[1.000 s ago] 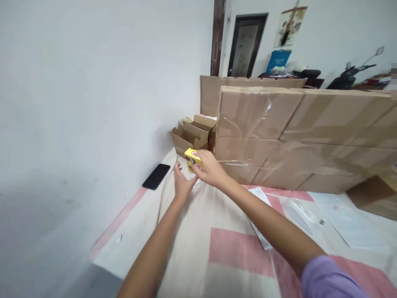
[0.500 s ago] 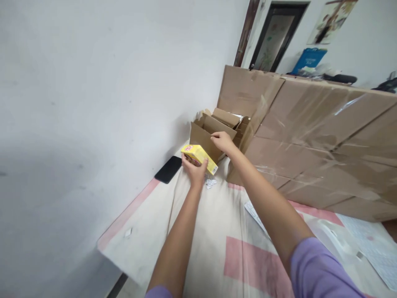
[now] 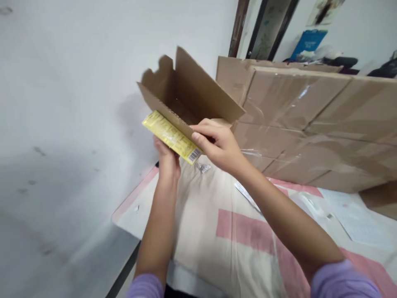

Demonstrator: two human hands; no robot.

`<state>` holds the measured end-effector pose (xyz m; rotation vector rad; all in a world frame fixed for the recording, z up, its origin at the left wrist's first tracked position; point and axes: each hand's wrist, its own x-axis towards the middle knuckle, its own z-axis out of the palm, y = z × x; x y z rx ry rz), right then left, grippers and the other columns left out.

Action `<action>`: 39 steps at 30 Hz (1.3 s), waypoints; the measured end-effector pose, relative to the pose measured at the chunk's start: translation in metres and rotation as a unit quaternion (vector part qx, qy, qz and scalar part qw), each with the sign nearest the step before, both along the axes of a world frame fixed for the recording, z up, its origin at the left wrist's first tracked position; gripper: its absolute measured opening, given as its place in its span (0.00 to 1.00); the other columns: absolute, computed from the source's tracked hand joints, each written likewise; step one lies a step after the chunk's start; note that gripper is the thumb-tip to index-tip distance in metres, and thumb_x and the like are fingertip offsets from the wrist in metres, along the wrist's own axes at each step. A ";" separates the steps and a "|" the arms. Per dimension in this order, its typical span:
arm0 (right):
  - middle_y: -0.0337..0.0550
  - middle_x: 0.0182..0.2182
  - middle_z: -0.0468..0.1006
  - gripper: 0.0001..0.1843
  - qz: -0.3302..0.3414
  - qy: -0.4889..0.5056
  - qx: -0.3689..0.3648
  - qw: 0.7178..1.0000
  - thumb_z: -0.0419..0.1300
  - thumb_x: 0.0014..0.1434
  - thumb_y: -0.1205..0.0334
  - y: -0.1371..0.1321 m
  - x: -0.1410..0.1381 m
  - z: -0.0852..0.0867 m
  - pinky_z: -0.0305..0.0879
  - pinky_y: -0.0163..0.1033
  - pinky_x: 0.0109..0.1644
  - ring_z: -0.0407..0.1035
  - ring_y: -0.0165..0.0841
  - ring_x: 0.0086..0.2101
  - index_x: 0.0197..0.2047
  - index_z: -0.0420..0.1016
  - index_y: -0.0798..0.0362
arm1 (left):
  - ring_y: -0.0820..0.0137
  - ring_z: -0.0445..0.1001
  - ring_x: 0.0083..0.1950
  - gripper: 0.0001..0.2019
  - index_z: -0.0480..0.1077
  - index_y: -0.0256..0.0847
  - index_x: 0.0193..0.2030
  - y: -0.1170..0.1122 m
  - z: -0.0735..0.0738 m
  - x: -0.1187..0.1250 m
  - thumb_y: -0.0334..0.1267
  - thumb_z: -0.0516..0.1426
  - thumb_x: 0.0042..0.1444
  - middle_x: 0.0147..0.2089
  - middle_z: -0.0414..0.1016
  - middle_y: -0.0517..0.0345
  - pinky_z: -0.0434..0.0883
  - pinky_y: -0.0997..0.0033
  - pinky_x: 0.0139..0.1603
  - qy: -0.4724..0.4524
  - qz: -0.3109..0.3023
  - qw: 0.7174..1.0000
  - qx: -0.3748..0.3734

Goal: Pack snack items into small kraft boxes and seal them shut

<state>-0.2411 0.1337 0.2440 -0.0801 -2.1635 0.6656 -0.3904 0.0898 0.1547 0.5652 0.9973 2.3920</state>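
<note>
My right hand (image 3: 221, 145) grips the near edge of a small open brown cardboard box (image 3: 189, 93), lifted in the air with its flaps up. My left hand (image 3: 166, 156) is under the box and holds a flat yellow packet (image 3: 171, 135) with a barcode, pressed against the box's underside. The fingers of my left hand are mostly hidden behind the packet. Both hands are raised above the cream and pink cloth-covered surface (image 3: 238, 231).
A wall of large taped cardboard cartons (image 3: 313, 124) stands to the right and behind. Papers (image 3: 356, 219) and a small crumpled scrap (image 3: 203, 167) lie on the cloth. A white wall is at the left; a dark doorway (image 3: 266, 25) is behind.
My right hand took the small cardboard box from beside the cartons and lifted it toward me. My left hand raised the yellow packet up under it.
</note>
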 end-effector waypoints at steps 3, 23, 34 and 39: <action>0.43 0.38 0.75 0.14 0.008 -0.003 0.002 1.000 0.55 0.72 0.62 -0.057 0.075 -0.009 0.69 0.40 0.44 0.71 0.32 0.39 0.54 0.79 0.53 | 0.60 0.77 0.58 0.31 0.69 0.45 0.62 -0.077 -0.012 0.063 0.66 0.55 0.62 0.59 0.76 0.49 0.75 0.59 0.59 -0.019 -0.077 0.997 -0.018; 0.50 0.45 0.80 0.14 -0.142 -0.150 -0.092 0.974 0.61 0.66 0.62 -0.154 0.288 -0.093 0.66 0.53 0.61 0.68 0.45 0.55 0.53 0.77 0.53 | 0.45 0.71 0.66 0.26 0.65 0.27 0.63 -0.235 -0.080 0.276 0.44 0.53 0.65 0.65 0.71 0.31 0.71 0.45 0.65 -0.507 -0.316 0.739 -0.312; 0.49 0.42 0.75 0.15 -0.205 0.026 -0.026 0.978 0.62 0.60 0.69 -0.154 0.292 -0.123 0.66 0.59 0.59 0.68 0.44 0.47 0.51 0.74 0.50 | 0.51 0.43 0.80 0.29 0.66 0.62 0.68 -0.265 -0.069 0.263 0.41 0.63 0.60 0.77 0.57 0.58 0.36 0.36 0.78 0.323 -0.221 0.879 -0.274; 0.46 0.34 0.72 0.07 -0.234 0.016 -0.019 0.972 0.60 0.61 0.66 -0.157 0.305 -0.118 0.64 0.53 0.46 0.65 0.42 0.40 0.43 0.75 0.50 | 0.38 0.50 0.77 0.40 0.56 0.60 0.74 -0.225 -0.039 0.250 0.40 0.65 0.57 0.78 0.52 0.52 0.32 0.22 0.72 0.668 -0.360 0.603 -0.245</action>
